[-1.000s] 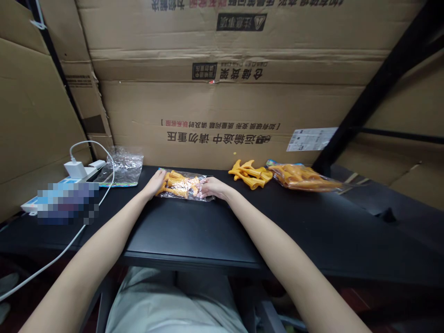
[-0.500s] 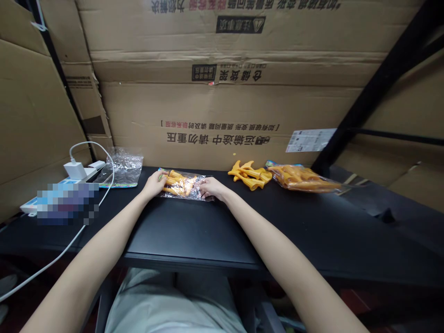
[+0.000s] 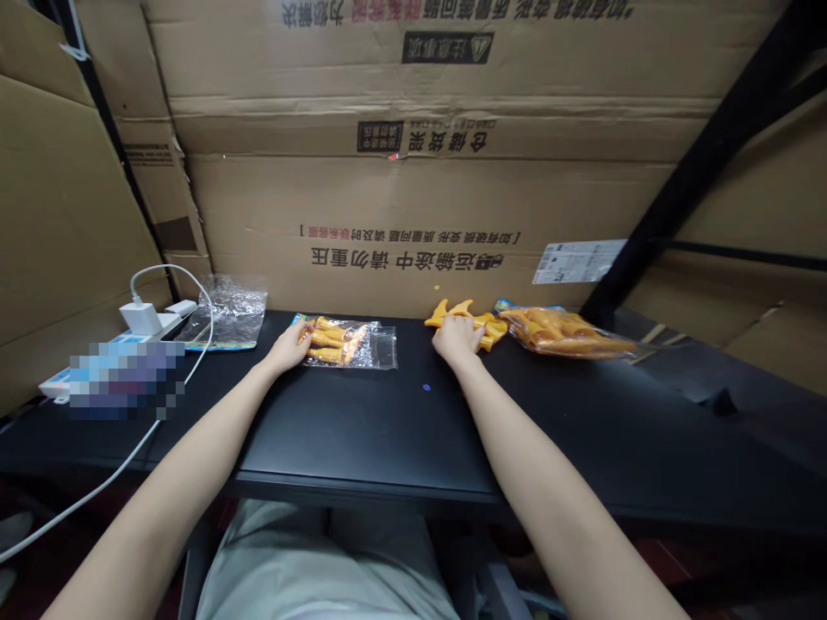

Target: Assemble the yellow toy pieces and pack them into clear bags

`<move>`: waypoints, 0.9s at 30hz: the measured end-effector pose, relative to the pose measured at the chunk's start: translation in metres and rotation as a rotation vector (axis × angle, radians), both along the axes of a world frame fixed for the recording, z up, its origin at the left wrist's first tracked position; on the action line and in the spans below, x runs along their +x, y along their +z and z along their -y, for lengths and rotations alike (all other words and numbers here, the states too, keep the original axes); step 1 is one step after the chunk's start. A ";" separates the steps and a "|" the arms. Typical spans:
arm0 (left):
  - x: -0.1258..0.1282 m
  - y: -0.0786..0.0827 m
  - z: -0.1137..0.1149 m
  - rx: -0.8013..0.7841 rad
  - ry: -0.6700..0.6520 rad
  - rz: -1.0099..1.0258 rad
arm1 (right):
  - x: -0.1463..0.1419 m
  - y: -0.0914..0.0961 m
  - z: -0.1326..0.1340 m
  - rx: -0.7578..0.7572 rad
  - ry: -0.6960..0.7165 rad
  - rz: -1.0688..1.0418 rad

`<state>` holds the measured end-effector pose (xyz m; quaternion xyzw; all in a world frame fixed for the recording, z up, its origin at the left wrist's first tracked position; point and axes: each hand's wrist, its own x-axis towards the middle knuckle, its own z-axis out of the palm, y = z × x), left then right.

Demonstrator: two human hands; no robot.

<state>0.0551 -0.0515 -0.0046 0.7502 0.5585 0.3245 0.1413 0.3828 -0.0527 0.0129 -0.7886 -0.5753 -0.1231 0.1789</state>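
Observation:
A clear plastic bag lies flat on the black table with several orange plastic pieces inside. My left hand is closed on the bag's left end, beside its coloured edge. To the right, a loose pile of orange plastic pieces has curved, fin-like ends pointing up. My right hand reaches over the near left side of this pile, fingers curled down and closed on one piece. Its fingertips are partly hidden, so the grip shows only in part.
A second filled clear bag lies right of the pile. At the left are a flat clear bag, a power strip with a white charger, and a white cable. A cardboard wall stands behind the table.
My right hand has let go of the filled bag's right end and moved right onto the loose orange pieces. My left hand stays on the bag.

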 end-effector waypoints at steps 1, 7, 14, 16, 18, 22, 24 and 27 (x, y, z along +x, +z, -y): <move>0.000 0.000 0.000 -0.005 0.002 0.001 | 0.003 -0.003 -0.001 -0.020 -0.013 0.019; -0.004 -0.002 -0.003 0.008 0.056 -0.005 | 0.010 -0.012 -0.004 -0.058 0.002 0.032; -0.011 -0.004 -0.006 0.021 0.074 -0.021 | -0.003 0.006 -0.001 0.201 0.115 -0.174; -0.011 -0.004 -0.007 0.022 0.072 -0.021 | -0.012 0.013 -0.005 0.307 0.139 -0.342; -0.011 -0.004 -0.007 0.021 0.069 -0.021 | -0.023 0.018 -0.008 0.400 0.170 -0.609; -0.011 -0.004 -0.007 0.015 0.066 -0.021 | -0.051 0.021 -0.008 0.372 0.269 -1.305; -0.011 -0.003 -0.007 0.010 0.070 -0.021 | -0.063 0.019 -0.004 0.258 0.332 -1.559; -0.011 -0.002 -0.006 0.005 0.075 -0.017 | -0.075 0.014 0.003 0.119 0.411 -1.793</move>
